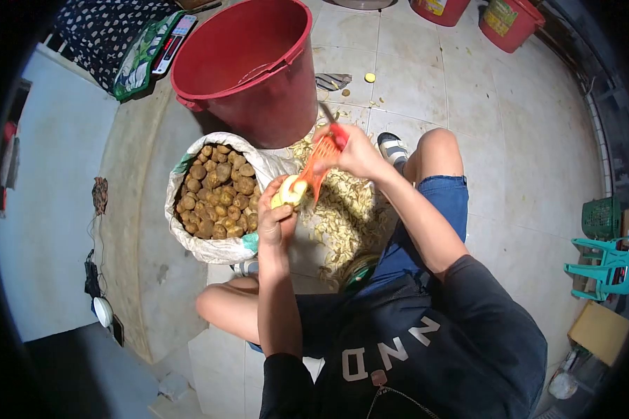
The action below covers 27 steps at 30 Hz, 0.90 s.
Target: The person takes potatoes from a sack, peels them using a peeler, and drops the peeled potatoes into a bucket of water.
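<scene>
My left hand [275, 222] is closed around a partly peeled potato [293, 190], its pale yellow flesh showing. Just beside it, my right hand [360, 155] grips an orange slotted peeler [320, 162] whose lower end is close to the potato; whether they touch is blurred. A red handle with a dark, narrow end also sticks out from the right hand, pointing up and left. To the left of my hands stands a white sack [210, 250], rolled open and full of unpeeled potatoes [220, 192]. Potato peelings [346, 220] are heaped on the floor below, between my legs.
A large red tub [279, 105] stands behind the sack. A yellow potato piece [370, 77] and a striped scrap [333, 82] lie on the tiles. Red buckets [511, 24] stand at the far right; a teal plastic stool [608, 269] and green basket [601, 218] are at the right edge.
</scene>
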Each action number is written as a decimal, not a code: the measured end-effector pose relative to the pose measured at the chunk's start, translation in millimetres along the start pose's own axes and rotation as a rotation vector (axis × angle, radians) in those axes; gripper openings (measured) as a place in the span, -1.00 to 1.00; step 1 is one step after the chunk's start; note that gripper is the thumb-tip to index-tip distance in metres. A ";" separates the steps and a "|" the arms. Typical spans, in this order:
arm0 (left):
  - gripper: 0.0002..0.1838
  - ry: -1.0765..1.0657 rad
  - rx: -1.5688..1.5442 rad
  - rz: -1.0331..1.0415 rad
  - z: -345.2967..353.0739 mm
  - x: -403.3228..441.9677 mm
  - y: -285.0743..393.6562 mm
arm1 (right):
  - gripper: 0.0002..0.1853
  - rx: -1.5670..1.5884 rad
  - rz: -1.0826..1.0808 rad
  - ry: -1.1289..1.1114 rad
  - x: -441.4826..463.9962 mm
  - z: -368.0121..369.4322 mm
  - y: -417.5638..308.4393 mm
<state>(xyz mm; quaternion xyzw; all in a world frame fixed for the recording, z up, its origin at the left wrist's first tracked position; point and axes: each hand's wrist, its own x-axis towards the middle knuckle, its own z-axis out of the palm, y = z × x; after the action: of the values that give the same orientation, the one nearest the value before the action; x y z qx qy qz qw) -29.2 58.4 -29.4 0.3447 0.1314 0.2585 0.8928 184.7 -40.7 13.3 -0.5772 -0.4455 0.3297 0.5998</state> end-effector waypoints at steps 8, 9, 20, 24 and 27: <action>-0.21 0.011 -0.047 -0.006 6.5 -1.3 -0.2 | -0.55 -0.014 -0.029 0.045 0.3 -1.9 3.2; -0.21 -0.016 -0.107 -0.011 5.6 -4.0 -0.7 | -0.53 0.012 0.080 0.111 5.7 -14.8 24.3; -0.28 0.038 -0.373 0.093 13.5 2.7 1.9 | -0.53 0.108 0.112 0.295 6.7 -34.7 13.7; -0.34 0.056 -0.360 0.052 -9.1 -1.7 -16.1 | -0.54 0.114 0.058 0.164 4.1 -18.1 10.4; -0.36 0.062 -0.238 0.119 -4.6 -4.1 -20.3 | -0.55 0.162 0.082 0.096 -1.2 -8.3 5.4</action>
<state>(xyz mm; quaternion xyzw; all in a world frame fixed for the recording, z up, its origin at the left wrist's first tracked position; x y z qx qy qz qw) -26.9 45.9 -46.4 0.2354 0.1069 0.3354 0.9059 192.5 -44.5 8.3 -0.5597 -0.3642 0.3610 0.6510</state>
